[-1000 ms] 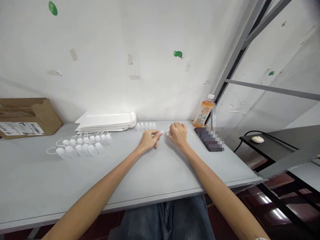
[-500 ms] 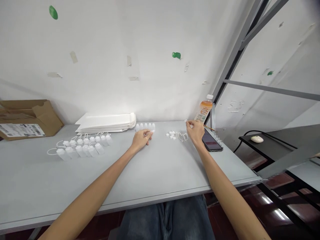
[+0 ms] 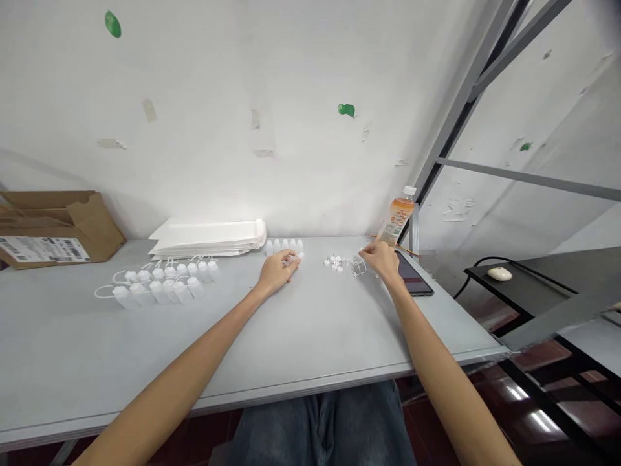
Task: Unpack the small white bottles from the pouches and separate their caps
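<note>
Just in front of a row of small translucent white bottles (image 3: 284, 245), my left hand (image 3: 275, 272) is closed around one small plastic bottle (image 3: 295, 258), which lies tilted with its end pointing right. My right hand (image 3: 383, 260) pinches a small white plastic piece at its fingertips, mostly hidden. Beside that hand lies a cluster of white caps (image 3: 334, 263) and thin white strap loops (image 3: 356, 266). On the left of the table stand several bottles with caps and looped straps (image 3: 158, 291), in rows.
A stack of white packets (image 3: 208, 237) lies by the wall, with an open cardboard box (image 3: 58, 226) at far left. Right of my right hand are a drink bottle (image 3: 398, 217) and a phone (image 3: 414, 276). A metal frame (image 3: 444, 136) rises behind them.
My right hand has come down slightly towards the table with the white piece. In my left hand the small bottle now shows, tilted to the right. The view has shifted a little.
</note>
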Tool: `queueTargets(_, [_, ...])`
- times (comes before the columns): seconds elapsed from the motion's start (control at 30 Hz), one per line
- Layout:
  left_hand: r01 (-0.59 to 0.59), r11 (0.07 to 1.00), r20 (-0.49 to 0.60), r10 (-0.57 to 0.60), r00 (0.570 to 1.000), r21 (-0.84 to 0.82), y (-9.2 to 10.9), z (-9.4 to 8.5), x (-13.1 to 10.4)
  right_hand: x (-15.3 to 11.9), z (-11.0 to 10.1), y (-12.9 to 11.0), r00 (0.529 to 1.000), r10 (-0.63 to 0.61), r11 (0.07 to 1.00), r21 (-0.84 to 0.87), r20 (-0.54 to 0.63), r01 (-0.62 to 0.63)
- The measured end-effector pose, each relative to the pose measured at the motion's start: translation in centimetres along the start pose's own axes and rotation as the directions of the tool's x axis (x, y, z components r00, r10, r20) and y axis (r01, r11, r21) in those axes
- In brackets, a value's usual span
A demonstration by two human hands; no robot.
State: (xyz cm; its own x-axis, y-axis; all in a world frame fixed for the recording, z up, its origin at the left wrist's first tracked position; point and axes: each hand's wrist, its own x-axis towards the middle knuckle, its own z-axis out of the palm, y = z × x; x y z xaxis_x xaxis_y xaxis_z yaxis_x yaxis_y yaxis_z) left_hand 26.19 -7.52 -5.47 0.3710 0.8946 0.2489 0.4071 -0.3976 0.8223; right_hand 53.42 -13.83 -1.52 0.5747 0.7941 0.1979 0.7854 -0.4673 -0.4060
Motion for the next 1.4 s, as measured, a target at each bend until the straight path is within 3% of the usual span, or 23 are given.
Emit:
queueTargets(0.23, [0.005, 0.999, 0.008, -0.005, 1.0, 0.049, 0.2, 0.1, -0.1, -0.4, -0.2, -0.5, 0.996, -0.027, 0.998, -0.055, 0.086, 0.032])
queueTargets(0.5, [0.008, 0.997, 0.009, -0.009, 1.0, 0.079, 0.2, 0.1, 0.0, -0.2, 0.0, -0.3, 0.999, -0.015, 1.0, -0.012, -0.041, 0.014])
queueTargets(0.77, [-0.017, 0.987, 0.018, 0.014, 1.0, 0.161, 0.2, 0.1, 0.0, -0.4, 0.5, -0.7, 0.99, -0.125, 0.987, 0.092, -0.063, 0.131])
queueTargets(0.87, [-0.014, 0.984, 0.017, 0.011, 1.0, 0.179, 0.3, 0.1, -0.1, -0.6, 1.5, -1.0, 0.945, -0.299, 0.938, 0.141, -0.133, 0.316])
queueTargets(1.0, [-0.021, 0.977, 0.016, 0.018, 1.0, 0.21, 0.3, 0.1, 0.0, -1.1, 4.1, -1.5, 0.782, -0.59, 0.783, 0.092, -0.202, 0.615])
queueTargets(1.13, [-0.042, 0.971, 0.014, 0.04, 0.999, 0.235, 0.3, 0.2, -0.1, -1.6, 6.3, -1.9, 0.657, -0.742, 0.66, 0.027, -0.131, 0.751])
queueTargets(1.23, [-0.054, 0.966, 0.009, 0.053, 0.999, 0.252, 0.5, 0.2, -0.2, -1.5, 6.7, -1.9, 0.639, -0.762, 0.639, 0.038, -0.109, 0.768])
queueTargets(1.4, [-0.077, 0.984, 0.035, 0.073, 0.997, 0.161, 1.7, 0.6, -0.8, -1.3, 6.0, -1.7, 0.695, -0.713, 0.692, 0.07, -0.088, 0.719])
